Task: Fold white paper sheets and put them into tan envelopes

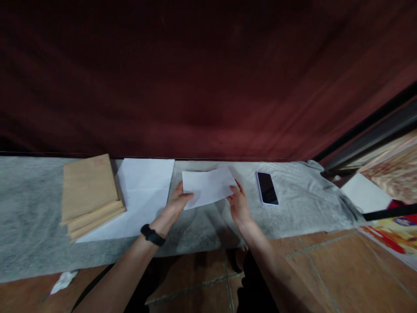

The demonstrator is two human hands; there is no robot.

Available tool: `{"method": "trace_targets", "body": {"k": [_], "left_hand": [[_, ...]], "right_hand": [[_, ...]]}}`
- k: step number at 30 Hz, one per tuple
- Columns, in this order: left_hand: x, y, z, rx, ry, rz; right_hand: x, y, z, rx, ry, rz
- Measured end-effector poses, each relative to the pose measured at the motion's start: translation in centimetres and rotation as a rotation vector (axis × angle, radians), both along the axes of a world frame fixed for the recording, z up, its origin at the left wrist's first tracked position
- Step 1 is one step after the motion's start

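A: Left hand (177, 201): state?
B: Closed on the left end of the sheet (208, 187), thumb lying on top. A dark band (152, 235) sits on that wrist.
A: Right hand (238, 204)?
B: Closed on the right end of the same sheet, at its lower right corner. Grip narrow.
A: Position of the sheet?
B: Between both hands, over the grey cloth (302, 204), wider than tall, upper edge slightly wavy. Upper face white. Whether it is folded: cannot tell.
A: Left of it?
B: A larger white paper (148, 182), flat on the cloth, with a faint crease across. The brown envelopes (89, 187) lie in a loose stack at its left, partly over it; the top one bears a faint reddish mark.
A: Right side?
B: Phone (267, 188), screen up and dark, pale case, near the right hand but apart from it.
A: Surroundings?
B: Dark red curtain (195, 87) behind the cloth; tiled floor (319, 261) below, with a white scrap (64, 281) at lower left.
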State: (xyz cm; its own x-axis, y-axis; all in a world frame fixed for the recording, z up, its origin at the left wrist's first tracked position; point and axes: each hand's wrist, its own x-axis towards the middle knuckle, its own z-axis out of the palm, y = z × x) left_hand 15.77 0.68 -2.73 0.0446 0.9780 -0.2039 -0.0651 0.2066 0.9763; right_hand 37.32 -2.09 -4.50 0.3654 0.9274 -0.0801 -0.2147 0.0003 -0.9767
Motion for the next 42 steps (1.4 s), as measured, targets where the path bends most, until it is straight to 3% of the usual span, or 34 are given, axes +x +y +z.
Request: {"method": "trace_targets", "body": {"k": [2, 5, 8, 13, 17, 21, 25, 29, 34, 42], "left_hand": [[-1.1, 0.6, -0.6, 0.07, 0.123, -0.048], [-1.8, 1.0, -1.1, 0.149, 0.274, -0.114], [-1.8, 1.0, -1.3, 0.163, 0.396, -0.103], [-1.7, 0.9, -2.0, 0.218, 0.462, -0.089], [-1.9, 0.9, -1.7, 0.237, 0.572, -0.092], [-1.8, 0.2, -0.3, 0.224, 0.858, -0.046], [-0.2, -1.1, 0.5, 0.497, 1.129, 0.048], [2.3, -1.8, -1.0, 0.682, 1.15, -0.185], [3.5, -1.7, -3.2, 0.651, 1.231, -0.243], [2.5, -1.2, -3.4, 0.625, 1.412, -0.243]], "right_hand": [[2.2, 0.5, -0.4, -0.044, -0.01, -0.129], [4.0, 1.3, -0.5, -0.016, -0.219, -0.231], [2.8, 1.5, -0.7, 0.017, -0.515, -0.056], [-2.1, 0.7, -1.6, 0.151, -1.083, 0.296], [-3.7, -0.3, -2.2, 0.156, -1.449, 0.377], [-3.7, -0.6, -2.6, 0.16, -1.545, 0.336], [-3.9, -0.7, -2.7, 0.152, -1.571, 0.318], [-4.1, -0.7, -2.6, 0.117, -1.593, 0.34], [-4.0, -0.7, -2.7, 0.113, -1.608, 0.344], [-2.5, -0.2, -2.9, 0.078, -1.646, 0.272]]}}
